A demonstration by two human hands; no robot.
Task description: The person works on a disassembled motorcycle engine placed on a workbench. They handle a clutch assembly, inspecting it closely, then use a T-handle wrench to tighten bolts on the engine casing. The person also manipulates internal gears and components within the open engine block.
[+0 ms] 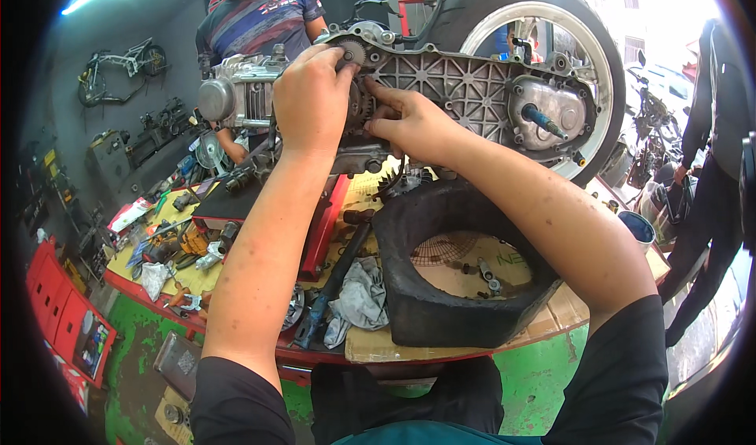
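A scooter engine with a ribbed metal crankcase [449, 79] lies across the bench, its casing open toward me. My left hand [315, 90] is at the opening's upper left, closed with fingers and thumb at the edge of a small gear [353, 50]. Just below and to the right, my right hand [413, 124] has its index finger and thumb on the rim of a larger, dark toothed wheel [358, 108]; its other fingers are curled. My left hand partly hides both parts. At the casing's right end, a shaft with blue on it [542, 120] sticks out.
Below the engine, a black block with a round hole [441, 327] stands on the bench, beside a crumpled rag [362, 295] and a blue-handled tool [315, 319]. Tools clutter the left side. A rear wheel [606, 90] rises behind the casing. Another person [260, 20] stands across the bench.
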